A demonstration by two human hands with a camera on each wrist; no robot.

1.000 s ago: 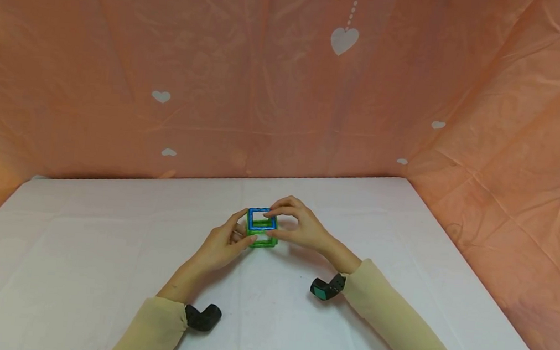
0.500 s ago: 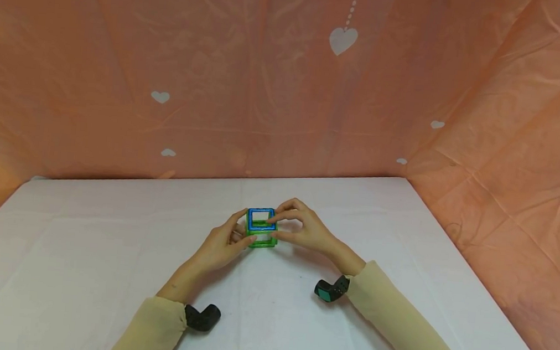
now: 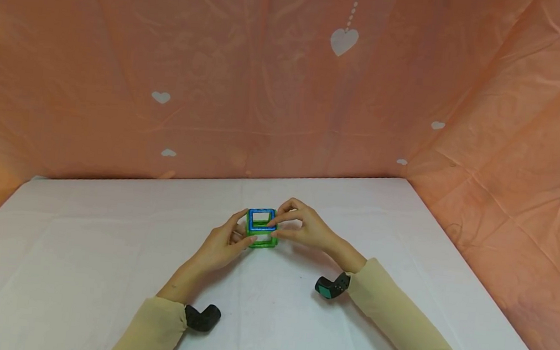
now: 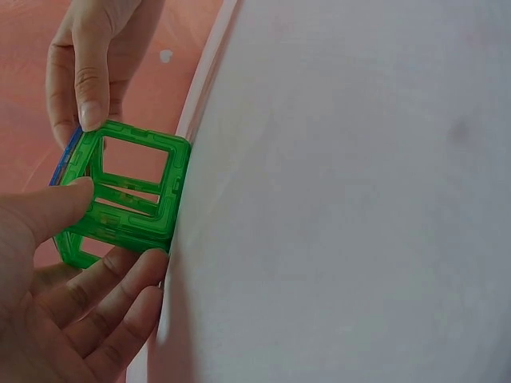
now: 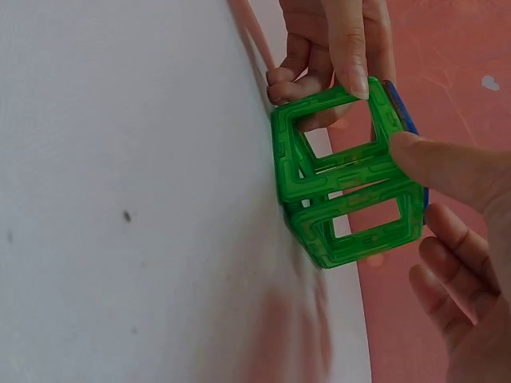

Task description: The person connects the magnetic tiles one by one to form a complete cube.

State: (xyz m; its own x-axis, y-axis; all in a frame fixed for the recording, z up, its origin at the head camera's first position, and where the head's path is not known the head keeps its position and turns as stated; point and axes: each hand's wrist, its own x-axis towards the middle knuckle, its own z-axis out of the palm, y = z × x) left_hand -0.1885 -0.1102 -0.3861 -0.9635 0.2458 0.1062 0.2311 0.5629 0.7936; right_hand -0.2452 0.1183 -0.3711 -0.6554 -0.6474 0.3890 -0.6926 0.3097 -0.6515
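Note:
A small cube of green magnetic tiles (image 3: 264,245) stands on the white table, capped by a blue square magnetic tile (image 3: 261,229). My left hand (image 3: 217,247) grips the cube from its left side, thumb on the front face and fingers around the side and back. From the right, my right hand (image 3: 307,227) pinches the upper right corner, its thumb at the front edge and index finger over the blue tile. In the right wrist view, a narrow gap shows between two green tiles (image 5: 343,183) at one corner. The left wrist view shows the open green frames (image 4: 168,211) side-on.
A white cloth-covered table (image 3: 105,226) spreads around the cube. Behind it and on the right hangs an orange curtain (image 3: 287,87) with white hearts. Black wrist cameras (image 3: 203,317) sit on both wrists, by the beige sleeves.
My right hand has shifted slightly right, its index finger moving down along the blue tile toward its front right corner. The left hand has kept its grip, and the cube has stayed in place.

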